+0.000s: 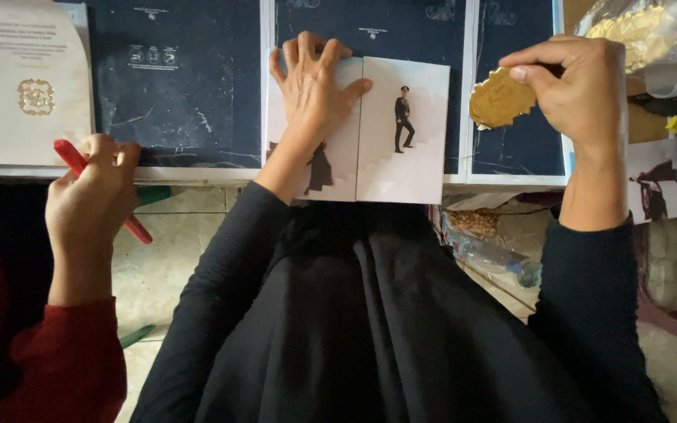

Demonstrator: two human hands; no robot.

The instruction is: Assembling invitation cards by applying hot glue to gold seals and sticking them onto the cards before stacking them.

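My left hand [311,86] lies flat, fingers spread, on the left flap of a folded white card [401,168] printed with a small dark-clad figure on steps. My right hand [581,86] pinches a gold scalloped sticker [499,98], holding it just above the table to the right of the card. The card rests on dark blue sheets [190,86] that cover the table.
At the left, another person's hand [92,200] in a red sleeve grips a red pen [68,157] beside a cream card with a gold emblem [25,78]. A clear bag of gold stickers [652,31] sits top right. A plastic bottle [495,254] lies on the floor.
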